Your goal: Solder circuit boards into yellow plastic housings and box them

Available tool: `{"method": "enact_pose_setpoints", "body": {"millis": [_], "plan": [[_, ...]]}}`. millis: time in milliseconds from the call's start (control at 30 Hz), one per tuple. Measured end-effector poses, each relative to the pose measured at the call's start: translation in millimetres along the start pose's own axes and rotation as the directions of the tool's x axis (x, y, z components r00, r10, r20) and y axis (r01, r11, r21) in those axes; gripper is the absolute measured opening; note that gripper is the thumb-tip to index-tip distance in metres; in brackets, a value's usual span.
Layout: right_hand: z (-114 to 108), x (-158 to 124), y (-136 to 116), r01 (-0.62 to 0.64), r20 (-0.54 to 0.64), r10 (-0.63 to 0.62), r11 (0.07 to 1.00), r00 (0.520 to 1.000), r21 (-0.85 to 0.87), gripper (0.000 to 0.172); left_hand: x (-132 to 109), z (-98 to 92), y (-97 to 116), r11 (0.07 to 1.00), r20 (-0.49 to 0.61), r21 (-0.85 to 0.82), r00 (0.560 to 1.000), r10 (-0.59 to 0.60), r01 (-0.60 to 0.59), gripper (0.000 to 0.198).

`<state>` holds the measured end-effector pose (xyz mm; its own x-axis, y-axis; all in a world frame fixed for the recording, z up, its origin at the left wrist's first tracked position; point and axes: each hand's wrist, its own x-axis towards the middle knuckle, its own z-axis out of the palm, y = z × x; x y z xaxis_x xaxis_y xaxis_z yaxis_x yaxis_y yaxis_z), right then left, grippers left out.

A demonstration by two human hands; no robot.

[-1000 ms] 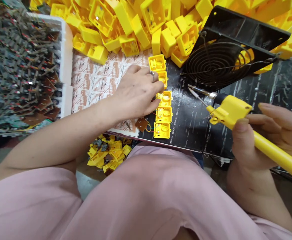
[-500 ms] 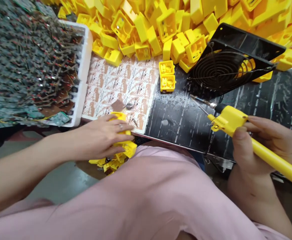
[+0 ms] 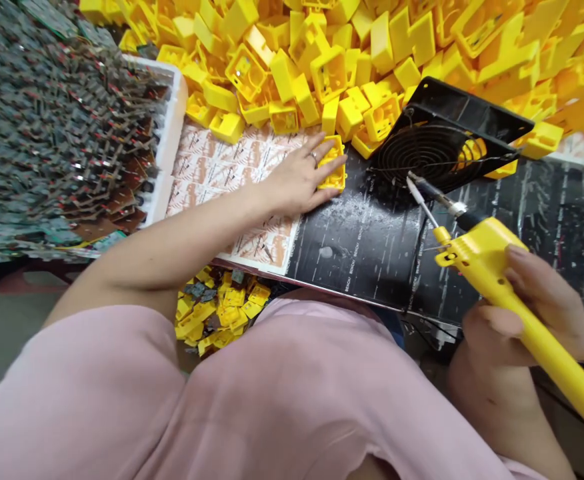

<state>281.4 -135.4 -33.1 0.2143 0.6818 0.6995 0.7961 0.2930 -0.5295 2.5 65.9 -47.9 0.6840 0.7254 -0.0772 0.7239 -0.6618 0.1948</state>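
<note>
My left hand [image 3: 299, 177] reaches over the bench with its fingers spread across the small open yellow plastic cases [image 3: 339, 180], which they partly cover. A ring is on one finger. My right hand [image 3: 537, 320] is wrapped around a yellow soldering gun [image 3: 497, 260]. Its metal tip and thin feed tube point up and left, near the guard of a black fan [image 3: 422, 150]. The tip appears apart from the cases.
A heap of yellow cases [image 3: 282, 73] lies along the back. At left, a white foam tray [image 3: 172, 127] holds many circuit boards [image 3: 62, 133]. Printed sheets [image 3: 207, 167] lie on the black bench top [image 3: 342, 233]. More yellow cases [image 3: 222, 310] sit below the bench edge.
My left hand has left the yellow cases below the bench edge and moved up and right onto the cases on the bench. The soldering gun has shifted slightly right, its tip now higher.
</note>
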Motion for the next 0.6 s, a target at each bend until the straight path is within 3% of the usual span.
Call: {"method": "enact_pose_setpoints", "body": {"millis": [33, 133, 200, 233, 300, 400, 500, 600], "plan": [[-4.2, -1.1, 1.5, 0.007, 0.050, -0.005, 0.999, 0.999, -0.034, 0.047, -6.6, 6.6, 7.8, 1.000, 0.007, 0.002, 1.000, 0.021, -0.021, 0.066], [-4.4, 0.6, 9.2, 0.125, -0.001, -0.125, 0.991, 0.992, -0.043, 0.064, -40.7, 17.5, 31.6, 0.984, -0.034, 0.008, 0.983, 0.179, -0.179, 0.064], [5.5, 6.9, 10.8, 0.211, -0.017, -0.211, 0.977, 0.977, 0.016, 0.061, -50.8, 14.0, 35.1, 0.971, -0.084, 0.027, 0.967, 0.241, -0.239, 0.058], [12.2, 11.0, 9.4, 0.255, 0.034, -0.258, 0.965, 0.966, 0.062, 0.058, -47.6, 8.6, 30.2, 0.978, -0.120, 0.039, 0.971, 0.207, -0.204, 0.056], [25.8, 19.4, 2.9, 0.323, 0.227, -0.346, 0.937, 0.910, 0.133, 0.051, -26.5, -7.7, 7.9, 0.999, -0.191, 0.050, 0.981, 0.013, -0.004, 0.055], [40.8, 26.7, -8.0, 0.396, 0.407, -0.418, 0.907, 0.812, 0.142, 0.040, 19.4, -36.2, -37.6, 0.972, -0.183, 0.069, 0.961, -0.209, 0.225, 0.057], [46.7, 26.2, -11.3, 0.385, 0.441, -0.399, 0.914, 0.804, 0.126, 0.028, 46.7, -53.4, -67.3, 0.970, -0.197, 0.130, 0.964, -0.177, 0.204, 0.058], [48.6, 24.1, -9.7, 0.381, 0.481, -0.386, 0.918, 0.787, 0.113, 0.027, 38.6, -51.0, -72.7, 0.964, -0.194, 0.231, 0.977, -0.086, 0.131, 0.049]]}}
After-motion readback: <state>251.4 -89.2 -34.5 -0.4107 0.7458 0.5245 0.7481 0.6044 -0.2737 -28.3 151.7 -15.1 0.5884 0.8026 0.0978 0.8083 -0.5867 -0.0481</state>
